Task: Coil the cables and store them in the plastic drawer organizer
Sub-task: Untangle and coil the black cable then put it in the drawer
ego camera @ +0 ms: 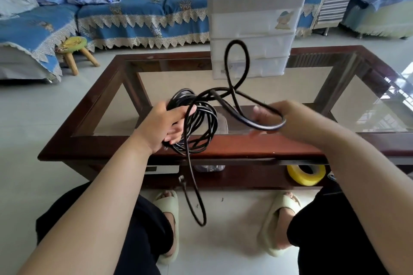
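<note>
A black cable is partly wound into several loops, and my left hand grips that bundle above the table's near edge. My right hand holds a free stretch of the same cable, blurred, which arcs up in a tall loop in front of the organizer. A loose end with a plug hangs down between my knees toward the floor. The white plastic drawer organizer stands at the far side of the table, with stacked drawers shut and open compartments on top.
The glass-topped wooden coffee table is in front of me. A yellow tape roll lies on its lower shelf at the right. A blue-covered sofa and a small stool stand beyond on the left.
</note>
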`<action>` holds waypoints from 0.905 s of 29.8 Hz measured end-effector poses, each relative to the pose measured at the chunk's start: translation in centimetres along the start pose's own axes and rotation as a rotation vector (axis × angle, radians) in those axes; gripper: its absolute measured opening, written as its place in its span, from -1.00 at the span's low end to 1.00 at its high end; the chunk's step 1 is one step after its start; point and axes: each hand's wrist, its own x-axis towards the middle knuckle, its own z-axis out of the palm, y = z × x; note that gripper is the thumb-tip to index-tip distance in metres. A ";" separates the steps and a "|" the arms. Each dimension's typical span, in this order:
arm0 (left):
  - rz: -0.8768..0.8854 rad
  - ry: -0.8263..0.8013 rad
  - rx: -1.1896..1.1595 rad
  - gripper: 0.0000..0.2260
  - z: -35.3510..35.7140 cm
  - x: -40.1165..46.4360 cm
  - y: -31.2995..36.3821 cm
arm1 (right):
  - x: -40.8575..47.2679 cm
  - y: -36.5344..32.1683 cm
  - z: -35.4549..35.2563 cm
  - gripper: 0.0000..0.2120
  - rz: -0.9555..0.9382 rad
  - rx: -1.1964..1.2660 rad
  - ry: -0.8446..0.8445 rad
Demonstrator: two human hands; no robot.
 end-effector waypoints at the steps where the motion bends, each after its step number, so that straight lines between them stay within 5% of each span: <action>1: -0.013 -0.002 0.026 -0.63 0.4 0.0 0.1 | -0.1 -0.3 0.7 -0.53 -0.054 -0.088 -0.035; 6: -0.099 -0.055 0.187 -0.78 1.2 0.1 0.0 | 0.7 0.0 2.0 -0.77 -0.347 -0.188 -0.125; 8: -0.120 -0.043 0.252 -0.82 1.2 0.0 -0.1 | 1.4 0.7 1.9 -0.83 -0.339 -0.145 -0.028; 11: -0.032 -0.008 0.543 -0.79 0.9 0.3 -0.1 | 2.1 0.2 1.1 -0.70 -0.110 0.397 0.253; 14: -0.021 -0.047 0.935 -0.86 0.9 0.8 -0.4 | 1.3 -0.9 0.0 -0.75 -0.087 0.698 -0.011; 18: -0.051 -0.115 1.004 -0.83 1.3 0.9 -1.3 | 0.3 -1.8 1.3 -0.68 0.026 0.297 -0.454; 23: -0.038 -0.057 1.085 -0.82 1.5 1.3 -1.3 | 1.3 -0.9 5.6 -0.63 -0.142 -0.293 -0.232; 27: -0.120 -0.011 1.033 -0.81 2.0 1.3 -1.3 | 1.5 -0.7 6.4 -0.73 -0.310 -0.511 0.029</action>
